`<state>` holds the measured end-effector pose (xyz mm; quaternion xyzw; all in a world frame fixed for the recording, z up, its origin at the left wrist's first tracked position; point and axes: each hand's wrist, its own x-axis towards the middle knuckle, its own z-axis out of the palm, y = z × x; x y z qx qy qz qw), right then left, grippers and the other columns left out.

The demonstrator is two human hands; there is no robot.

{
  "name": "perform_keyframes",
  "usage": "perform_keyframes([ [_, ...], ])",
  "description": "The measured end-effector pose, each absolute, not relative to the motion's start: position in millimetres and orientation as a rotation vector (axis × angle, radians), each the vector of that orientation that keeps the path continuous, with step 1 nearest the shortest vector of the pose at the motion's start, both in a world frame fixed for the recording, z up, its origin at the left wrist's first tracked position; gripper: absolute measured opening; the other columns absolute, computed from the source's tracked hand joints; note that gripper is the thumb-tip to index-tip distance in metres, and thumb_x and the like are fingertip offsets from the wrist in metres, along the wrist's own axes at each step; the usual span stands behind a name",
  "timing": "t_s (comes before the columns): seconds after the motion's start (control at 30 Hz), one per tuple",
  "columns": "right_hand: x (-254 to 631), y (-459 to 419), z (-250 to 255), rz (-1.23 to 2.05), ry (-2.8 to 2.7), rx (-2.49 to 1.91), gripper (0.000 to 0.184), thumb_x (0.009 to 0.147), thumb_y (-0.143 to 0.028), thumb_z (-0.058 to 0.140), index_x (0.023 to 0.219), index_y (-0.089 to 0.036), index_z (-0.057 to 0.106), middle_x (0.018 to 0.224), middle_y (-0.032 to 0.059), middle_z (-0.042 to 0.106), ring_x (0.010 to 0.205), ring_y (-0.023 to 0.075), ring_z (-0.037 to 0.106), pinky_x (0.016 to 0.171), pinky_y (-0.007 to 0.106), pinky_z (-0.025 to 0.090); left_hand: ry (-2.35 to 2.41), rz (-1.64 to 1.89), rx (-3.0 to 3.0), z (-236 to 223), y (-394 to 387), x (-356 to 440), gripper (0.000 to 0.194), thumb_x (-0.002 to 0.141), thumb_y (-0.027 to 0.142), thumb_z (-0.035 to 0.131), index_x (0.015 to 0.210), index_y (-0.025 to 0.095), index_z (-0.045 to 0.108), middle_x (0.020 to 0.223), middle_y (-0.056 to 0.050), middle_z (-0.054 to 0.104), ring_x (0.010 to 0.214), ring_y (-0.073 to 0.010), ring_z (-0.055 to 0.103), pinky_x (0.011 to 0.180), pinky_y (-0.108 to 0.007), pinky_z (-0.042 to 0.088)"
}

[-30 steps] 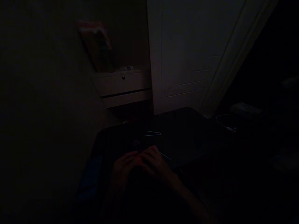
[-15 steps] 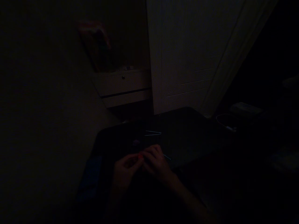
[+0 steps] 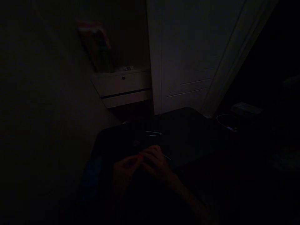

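Observation:
The scene is very dark. My left hand (image 3: 125, 168) is closed in a pinch on a small red object (image 3: 140, 156), whose kind I cannot make out. From the other side, the fingers of my right hand (image 3: 156, 161) close on the same red object, covering most of it. Both hands are over a dark table (image 3: 182, 131). Just beyond them lies a small, dim purplish lump (image 3: 136, 143). Two thin pale sticks (image 3: 153, 135) lie farther back, nearly meeting at their right ends. Another thin stick (image 3: 167, 157) shows from behind my right hand.
A pale drawer unit (image 3: 124, 84) and a light door (image 3: 182, 62) stand behind the table. On the unit is a colourful packet (image 3: 96, 47). A dark blue item (image 3: 91, 175) is at the left edge. A white cable (image 3: 225, 122) and a pale box (image 3: 246, 109) are at right.
The view has become dimmer, and the red object glows less brightly. Both hands stay almost in the same place.

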<state>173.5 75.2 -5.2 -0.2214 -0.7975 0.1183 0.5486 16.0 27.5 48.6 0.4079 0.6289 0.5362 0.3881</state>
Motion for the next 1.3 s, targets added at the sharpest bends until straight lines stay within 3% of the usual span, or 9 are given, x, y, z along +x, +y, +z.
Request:
perform_keyframes([
  [0.37,174.3,73.8,-8.1,0.182,-1.994,-0.572,0.024,0.103,-0.020,0.062,0.127,-0.016,0.065,0.109,0.0119,0.071,0.101,0.0273,0.058,0.087,0.045,0.052,1.592,1.358,1.007,45.7,30.8,16.5,0.026,0.053,0.036,0.088,0.072,0.019,0.084,0.079,-0.009,0.084,0.077,-0.0299,0.081,0.071,-0.034,0.066],
  [1.3,174.1,76.1,-15.5,0.174,-1.958,-0.567,0.030,0.104,-0.019,0.059,0.134,-0.021,0.062,0.107,0.0107,0.071,0.099,0.0277,0.061,0.086,0.047,0.054,1.561,1.335,1.058,45.4,27.6,17.8,0.024,0.058,0.037,0.089,0.073,0.019,0.085,0.080,-0.009,0.084,0.079,-0.0299,0.081,0.074,-0.035,0.066],
])
